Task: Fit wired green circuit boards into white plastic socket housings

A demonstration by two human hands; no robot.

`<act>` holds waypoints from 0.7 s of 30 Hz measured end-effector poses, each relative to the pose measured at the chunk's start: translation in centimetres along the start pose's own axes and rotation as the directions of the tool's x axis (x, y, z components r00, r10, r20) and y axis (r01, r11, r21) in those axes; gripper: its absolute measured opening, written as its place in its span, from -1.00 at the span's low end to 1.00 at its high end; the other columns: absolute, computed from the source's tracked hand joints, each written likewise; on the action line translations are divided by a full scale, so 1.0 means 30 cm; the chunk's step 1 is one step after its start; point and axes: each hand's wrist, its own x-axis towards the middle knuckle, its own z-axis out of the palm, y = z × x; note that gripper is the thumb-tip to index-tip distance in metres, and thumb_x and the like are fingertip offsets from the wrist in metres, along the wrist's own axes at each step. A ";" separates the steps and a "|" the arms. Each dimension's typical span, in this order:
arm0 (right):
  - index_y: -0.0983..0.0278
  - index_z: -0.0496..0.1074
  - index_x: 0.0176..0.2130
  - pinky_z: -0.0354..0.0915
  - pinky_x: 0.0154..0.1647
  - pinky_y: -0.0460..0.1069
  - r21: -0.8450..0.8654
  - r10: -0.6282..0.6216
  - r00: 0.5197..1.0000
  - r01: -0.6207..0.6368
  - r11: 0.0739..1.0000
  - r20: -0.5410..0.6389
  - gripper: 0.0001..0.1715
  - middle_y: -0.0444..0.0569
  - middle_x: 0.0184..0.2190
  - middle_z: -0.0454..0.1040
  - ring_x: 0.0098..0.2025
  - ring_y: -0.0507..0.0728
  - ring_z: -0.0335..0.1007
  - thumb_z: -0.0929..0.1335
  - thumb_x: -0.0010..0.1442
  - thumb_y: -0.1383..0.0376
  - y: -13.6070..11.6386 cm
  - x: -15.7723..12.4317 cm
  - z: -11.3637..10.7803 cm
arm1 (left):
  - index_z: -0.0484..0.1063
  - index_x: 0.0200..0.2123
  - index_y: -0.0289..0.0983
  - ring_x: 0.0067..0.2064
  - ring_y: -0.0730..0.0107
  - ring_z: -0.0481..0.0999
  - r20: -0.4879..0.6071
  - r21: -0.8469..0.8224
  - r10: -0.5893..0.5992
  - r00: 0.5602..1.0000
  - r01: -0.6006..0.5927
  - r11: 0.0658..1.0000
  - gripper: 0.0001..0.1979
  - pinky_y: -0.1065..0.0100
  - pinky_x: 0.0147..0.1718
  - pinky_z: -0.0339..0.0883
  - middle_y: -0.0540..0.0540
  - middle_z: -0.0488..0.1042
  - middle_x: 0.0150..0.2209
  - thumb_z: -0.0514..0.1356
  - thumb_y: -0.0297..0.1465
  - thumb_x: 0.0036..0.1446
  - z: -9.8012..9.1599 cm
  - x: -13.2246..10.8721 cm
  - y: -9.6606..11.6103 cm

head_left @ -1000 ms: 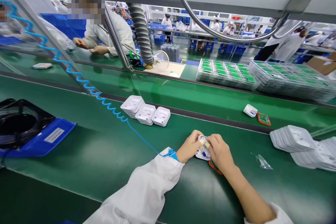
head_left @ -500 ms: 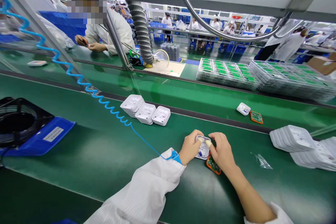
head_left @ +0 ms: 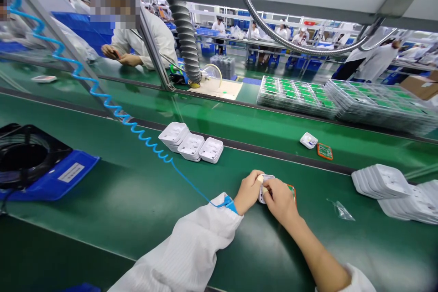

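White plastic housing lies between our two hands on the green surface, partly covered by them, with its open side facing up. Our left hand grips it from the left, the thumb over the rim at the upper left corner. Our right hand comes over it from the right with bent fingers, its thumb and forefinger touching the housing; we cannot tell whether they pinch anything, as the fingers hide what is under them. Pale covers sit on both thumbs. Just beyond the right hand, on its outer side, an orange-framed circuit board shows partly, the rest hidden behind the hand. We wear a blue wrist strap at the left cuff, and a coiled blue cord runs from it up to the left. Farther forward and to the left of our hands stand three short stacks of white trays, well apart from the housing. To the right, a clear plastic bag lies flat, near more nested white trays.
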 end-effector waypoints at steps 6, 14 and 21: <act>0.26 0.29 -0.38 0.12 -0.32 -0.02 -0.029 -0.029 0.997 0.027 0.999 -0.068 -0.88 -0.07 -0.45 0.32 -0.35 0.11 0.20 0.19 0.13 0.39 0.016 0.003 -0.006 | 0.39 -0.19 -0.24 -0.23 0.38 0.44 -0.008 0.015 -0.007 1.000 0.007 1.000 -0.74 0.40 -0.25 0.27 -0.03 0.48 -0.25 -0.04 -0.32 0.17 -0.003 0.002 0.001; 0.25 0.27 -0.40 0.13 -0.33 -0.03 0.000 -0.053 0.996 0.053 0.999 -0.072 -0.88 -0.09 -0.46 0.31 -0.37 0.09 0.20 0.19 0.14 0.39 0.027 0.005 0.002 | 0.40 -0.16 -0.23 -0.23 0.38 0.45 -0.011 0.025 -0.007 1.000 0.007 1.000 -0.72 0.40 -0.27 0.28 -0.03 0.49 -0.24 -0.04 -0.31 0.17 -0.002 0.001 0.001; 0.25 0.26 -0.42 0.13 -0.33 -0.03 -0.005 -0.098 0.994 0.098 0.995 -0.055 -0.87 -0.08 -0.47 0.30 -0.38 0.09 0.19 0.18 0.12 0.40 0.030 0.008 0.009 | 0.41 -0.16 -0.22 -0.21 0.36 0.46 -0.020 0.066 -0.002 1.000 0.004 0.998 -0.72 0.38 -0.20 0.28 -0.03 0.51 -0.22 -0.04 -0.31 0.17 -0.007 -0.002 0.003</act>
